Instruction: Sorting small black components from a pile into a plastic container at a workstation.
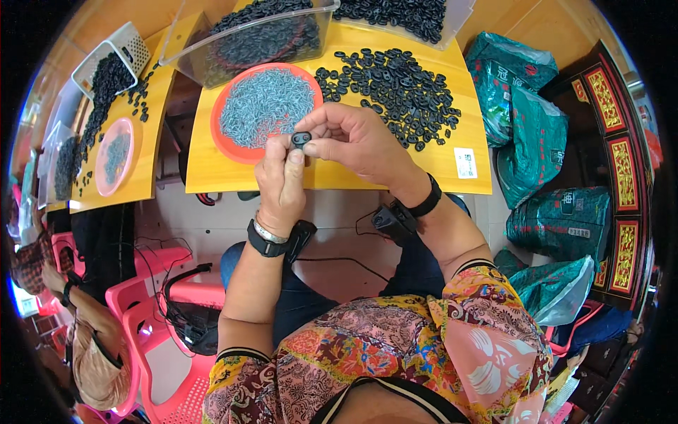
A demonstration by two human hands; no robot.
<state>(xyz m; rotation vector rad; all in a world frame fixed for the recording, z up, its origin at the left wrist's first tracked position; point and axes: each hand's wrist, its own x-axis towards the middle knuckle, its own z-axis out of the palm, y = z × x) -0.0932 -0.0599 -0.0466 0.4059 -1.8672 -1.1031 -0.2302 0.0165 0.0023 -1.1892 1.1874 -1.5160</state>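
A small black oval plastic piece with two holes (301,139) is held up between both hands, over the near edge of the yellow table. My left hand (281,173) pinches it from the left with thumb and fingers. From the right, my right hand (357,141) has thumb and forefinger closed at its side; whether a screw is also between those fingertips is too small to tell. Just behind the hands sits a round red tray (220,134) full of loose grey screws (265,102). Many like black pieces (402,92) lie spread on the table to the right.
A clear plastic bin (247,53) of black pieces stands behind the tray, another at the back right. A white label (465,163) lies at the table's right corner. Green sacks (533,131) line the right side. A co-worker (99,339) and pink chairs (134,318) are at left.
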